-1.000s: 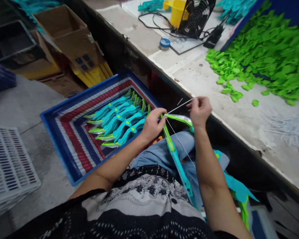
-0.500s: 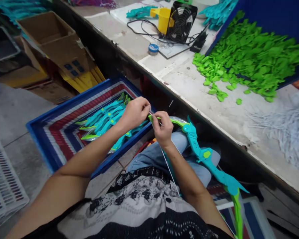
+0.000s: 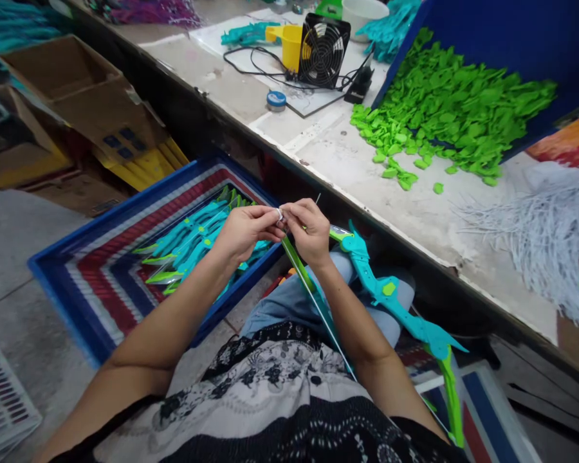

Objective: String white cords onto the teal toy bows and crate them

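Observation:
My left hand [image 3: 248, 235] and my right hand [image 3: 309, 230] meet above my lap, fingers pinched together. Between the fingertips is a small loop of white string [image 3: 279, 214], and both hands grip it. A thin end of it sticks up past my right hand. A teal and green toy bow [image 3: 398, 310] lies across my knees, beyond my right forearm, with a green hexagon at its middle. A green and teal limb [image 3: 299, 265] slants down below my fingers, a taut white line beside it. How the string is knotted is hidden by my fingers.
Left of my legs, a blue-rimmed crate [image 3: 67, 308] holds several similar bows. On the bench [image 3: 313, 145] are a black fan [image 3: 324, 51], a yellow cup [image 3: 292, 46], a blue-lidded tin [image 3: 276, 99], loose green pieces [image 3: 444, 103] and white strings [image 3: 545, 231]. Cardboard boxes [image 3: 101, 109] stand left.
My right hand has risen to meet my left hand's fingertips, and a small string loop now shows between them. The green limb below the fingers has come into view. The whole view has shifted slightly.

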The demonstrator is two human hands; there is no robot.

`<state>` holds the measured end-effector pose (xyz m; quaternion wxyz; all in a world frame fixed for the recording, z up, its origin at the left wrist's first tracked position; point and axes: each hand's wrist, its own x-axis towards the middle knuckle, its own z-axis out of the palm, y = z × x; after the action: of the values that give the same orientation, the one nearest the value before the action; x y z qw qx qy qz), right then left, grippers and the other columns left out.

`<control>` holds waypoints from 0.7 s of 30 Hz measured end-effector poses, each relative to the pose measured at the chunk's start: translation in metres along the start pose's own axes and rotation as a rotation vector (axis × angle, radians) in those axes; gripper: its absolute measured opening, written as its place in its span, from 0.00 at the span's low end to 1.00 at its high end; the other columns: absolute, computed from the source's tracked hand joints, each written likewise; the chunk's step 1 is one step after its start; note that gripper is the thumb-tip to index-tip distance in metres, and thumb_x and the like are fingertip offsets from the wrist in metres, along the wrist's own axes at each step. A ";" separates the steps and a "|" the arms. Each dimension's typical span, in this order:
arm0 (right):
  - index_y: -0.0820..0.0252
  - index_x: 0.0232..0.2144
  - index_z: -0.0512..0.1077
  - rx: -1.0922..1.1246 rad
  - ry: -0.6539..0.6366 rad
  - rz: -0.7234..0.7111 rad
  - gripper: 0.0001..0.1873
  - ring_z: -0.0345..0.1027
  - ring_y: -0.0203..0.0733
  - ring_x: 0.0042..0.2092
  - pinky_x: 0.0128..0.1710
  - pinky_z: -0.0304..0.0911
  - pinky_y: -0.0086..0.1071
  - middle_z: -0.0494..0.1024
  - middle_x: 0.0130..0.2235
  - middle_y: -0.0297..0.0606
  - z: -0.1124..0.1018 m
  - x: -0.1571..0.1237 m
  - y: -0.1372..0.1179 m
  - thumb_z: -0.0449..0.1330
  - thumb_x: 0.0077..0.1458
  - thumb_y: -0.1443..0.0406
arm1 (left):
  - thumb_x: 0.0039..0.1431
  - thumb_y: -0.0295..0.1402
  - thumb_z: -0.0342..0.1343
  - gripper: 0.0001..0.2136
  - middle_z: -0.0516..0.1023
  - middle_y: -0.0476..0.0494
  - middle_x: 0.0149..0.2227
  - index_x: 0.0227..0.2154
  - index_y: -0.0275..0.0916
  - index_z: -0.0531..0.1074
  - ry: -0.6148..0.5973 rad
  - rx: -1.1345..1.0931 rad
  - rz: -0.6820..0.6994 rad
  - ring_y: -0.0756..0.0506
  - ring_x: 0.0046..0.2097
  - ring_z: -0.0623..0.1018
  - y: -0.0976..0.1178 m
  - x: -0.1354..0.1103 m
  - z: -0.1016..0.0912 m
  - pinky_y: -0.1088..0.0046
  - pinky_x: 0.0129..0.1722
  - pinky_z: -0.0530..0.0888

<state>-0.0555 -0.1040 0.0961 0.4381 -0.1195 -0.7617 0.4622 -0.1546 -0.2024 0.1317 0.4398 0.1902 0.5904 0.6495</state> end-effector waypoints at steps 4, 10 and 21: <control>0.58 0.38 0.76 0.050 -0.152 0.058 0.11 0.67 0.31 0.34 0.35 0.65 0.26 0.70 0.33 0.34 -0.006 0.003 0.000 0.53 0.60 0.65 | 0.41 0.35 0.65 0.12 0.75 0.46 0.22 0.25 0.31 0.73 0.053 0.000 0.015 0.51 0.21 0.75 -0.001 -0.002 0.004 0.77 0.22 0.73; 0.56 0.43 0.74 -0.142 -0.105 -0.023 0.12 0.66 0.32 0.36 0.37 0.64 0.27 0.72 0.37 0.36 -0.006 0.000 -0.005 0.54 0.60 0.63 | 0.40 0.31 0.60 0.07 0.73 0.51 0.20 0.23 0.35 0.69 0.147 -0.127 0.034 0.51 0.23 0.75 -0.010 0.004 0.012 0.75 0.25 0.74; 0.61 0.31 0.73 -0.371 -0.245 -0.132 0.10 0.67 0.34 0.34 0.37 0.62 0.27 0.74 0.32 0.36 -0.024 0.009 0.001 0.52 0.59 0.66 | 0.39 0.31 0.64 0.10 0.77 0.47 0.24 0.27 0.33 0.76 0.002 -0.040 0.056 0.50 0.27 0.76 -0.017 0.006 0.008 0.72 0.31 0.75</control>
<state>-0.0424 -0.0842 0.1045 0.3423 -0.0911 -0.8872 0.2956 -0.1458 -0.1942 0.1164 0.4246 0.1973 0.5722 0.6733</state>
